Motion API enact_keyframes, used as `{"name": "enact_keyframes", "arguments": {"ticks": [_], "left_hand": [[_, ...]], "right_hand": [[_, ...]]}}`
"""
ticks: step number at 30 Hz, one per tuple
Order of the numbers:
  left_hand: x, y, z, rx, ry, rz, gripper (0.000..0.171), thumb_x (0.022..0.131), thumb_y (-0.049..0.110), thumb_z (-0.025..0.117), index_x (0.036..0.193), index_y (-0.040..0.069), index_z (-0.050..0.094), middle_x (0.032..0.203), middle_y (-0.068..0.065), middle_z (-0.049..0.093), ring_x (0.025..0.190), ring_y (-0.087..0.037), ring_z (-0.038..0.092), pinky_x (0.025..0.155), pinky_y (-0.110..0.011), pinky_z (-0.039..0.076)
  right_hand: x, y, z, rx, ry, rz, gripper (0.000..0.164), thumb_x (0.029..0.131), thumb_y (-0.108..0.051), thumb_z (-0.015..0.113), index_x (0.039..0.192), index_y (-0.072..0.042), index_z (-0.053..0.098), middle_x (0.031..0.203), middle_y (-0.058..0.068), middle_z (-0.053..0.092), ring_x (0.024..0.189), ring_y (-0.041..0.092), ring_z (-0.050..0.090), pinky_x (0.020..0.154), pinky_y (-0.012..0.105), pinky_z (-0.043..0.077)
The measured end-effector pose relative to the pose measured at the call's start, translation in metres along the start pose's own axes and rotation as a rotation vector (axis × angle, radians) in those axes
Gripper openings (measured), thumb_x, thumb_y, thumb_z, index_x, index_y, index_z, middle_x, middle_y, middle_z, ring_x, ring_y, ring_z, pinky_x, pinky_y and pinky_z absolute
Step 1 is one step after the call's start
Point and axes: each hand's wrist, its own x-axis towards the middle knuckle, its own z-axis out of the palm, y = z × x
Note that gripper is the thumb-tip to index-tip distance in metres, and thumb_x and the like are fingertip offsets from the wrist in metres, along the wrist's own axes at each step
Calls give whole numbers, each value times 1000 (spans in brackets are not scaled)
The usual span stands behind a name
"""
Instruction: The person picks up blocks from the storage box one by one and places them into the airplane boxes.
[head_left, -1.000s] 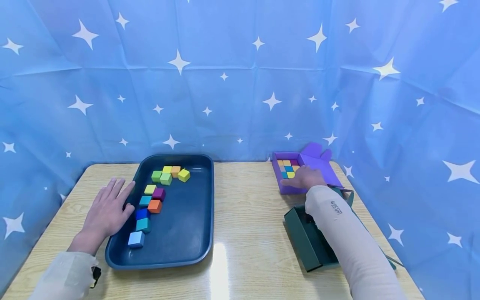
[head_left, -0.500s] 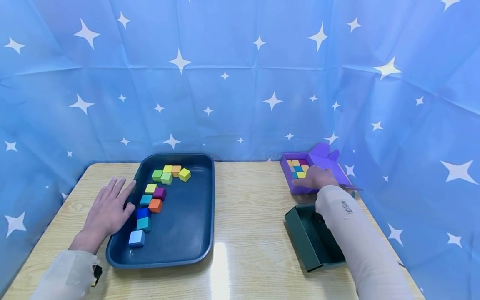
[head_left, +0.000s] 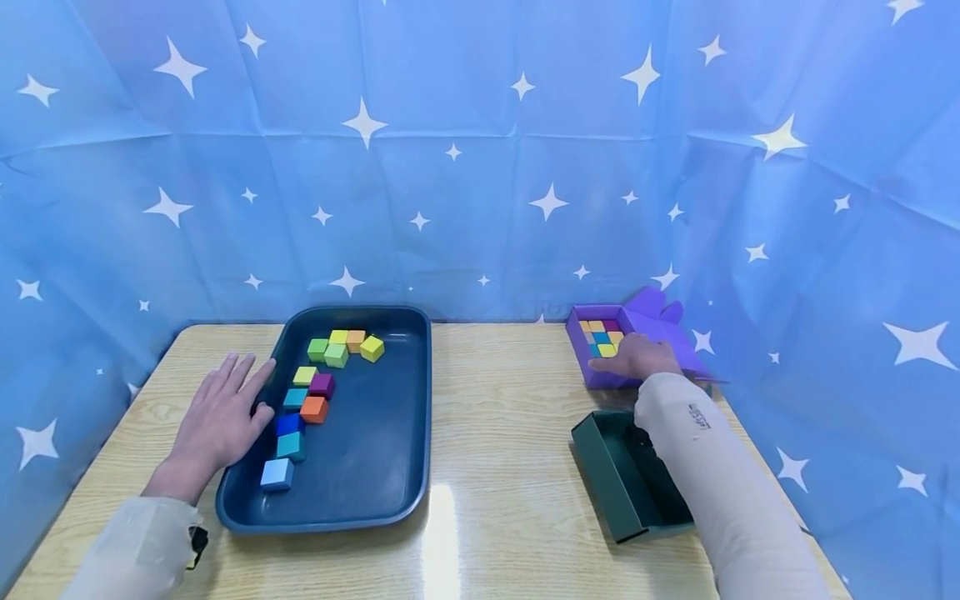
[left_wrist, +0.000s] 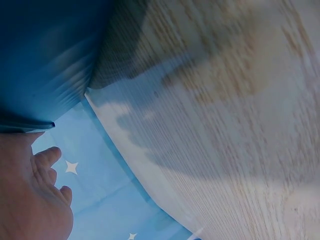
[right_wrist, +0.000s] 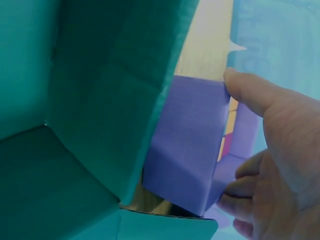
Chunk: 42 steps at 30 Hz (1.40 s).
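Observation:
My left hand [head_left: 217,417] lies with straight fingers along the left rim of a dark blue tray [head_left: 375,467]. In the tray are several coloured cubes [head_left: 314,409] in a loose line on its left side and a cluster at the back. At the back right, my right hand [head_left: 643,358] grips a purple box [head_left: 588,367] with its lid folded open to the right. In the right wrist view the thumb [right_wrist: 250,92] sits at one corner of the near wall, and curled fingers [right_wrist: 242,187] are at the other end. Coloured cubes [head_left: 602,337] fill the box's visible part.
A dark green box [head_left: 607,483] stands open in front of the purple box, partly under the right forearm. A blue curtain with white stars [head_left: 480,167] hangs behind the wooden table [head_left: 495,433].
My right hand and the purple box have moved to the right together, mostly in the first half second. Part of the green box's lid has gone from sight. The left hand stays in place.

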Motion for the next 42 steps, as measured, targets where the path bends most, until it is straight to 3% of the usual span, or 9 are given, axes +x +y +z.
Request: {"name": "enact_keyframes", "arguments": {"ticks": [4,7,11,14,18,25,32,39,42], "left_hand": [[1,2,1,7,-16,6,64,96,26,49,153,7,27,156,-30,23,148,-47,7,115,-68,15],[2,4,1,9,-23,8,64,97,26,49,153,7,27,156,-29,23,147,-47,9,115,-68,15],[3,5,0,7,-30,7,63,97,26,49,153,7,27,156,-29,23,147,-47,9,115,-68,14],[3,5,0,6,-31,4,63,97,26,48,153,7,27,156,-30,23,147,-47,8,115,-68,14],[2,4,-1,4,-25,1,63,97,26,47,153,7,27,156,-30,22,147,-47,8,115,-68,14],[2,4,-3,3,-24,1,63,97,26,47,153,7,26,156,-30,22,148,-47,6,115,-68,14],[1,2,-3,6,-6,6,64,97,26,48,153,6,26,155,-30,23,148,-47,7,115,-68,14],[0,1,-3,0,0,7,64,96,25,48,153,6,26,155,-31,23,147,-48,7,117,-68,11],[-1,1,-3,-11,-3,6,64,96,25,48,153,6,26,155,-31,22,147,-48,6,117,-67,8]], "right_hand": [[-1,7,5,-6,13,-16,89,86,-67,53,131,9,44,119,27,55,106,40,49,104,62,35],[-2,11,9,-6,10,-35,97,88,-67,49,142,12,31,134,33,45,119,46,43,111,66,26],[-4,9,9,-30,53,-115,94,92,-63,45,149,9,24,146,34,37,131,50,37,113,69,18],[-8,5,5,-73,134,-197,80,94,-53,50,149,4,32,143,30,46,129,48,44,111,71,22],[-22,1,-1,-102,220,-298,60,93,-38,60,140,-2,50,131,23,60,117,43,56,104,67,38],[-50,17,-7,-38,196,-340,42,91,-33,66,122,-4,65,114,18,69,96,31,63,85,54,55],[-60,49,4,-1,188,-403,49,88,-34,70,125,-3,64,117,19,68,102,34,61,88,56,53],[-64,50,20,-39,232,-528,25,87,-26,73,110,-18,74,112,5,73,111,34,60,97,65,38],[-62,47,24,-67,230,-578,16,85,-24,74,101,-21,77,102,-3,75,106,29,64,97,63,39]]}}
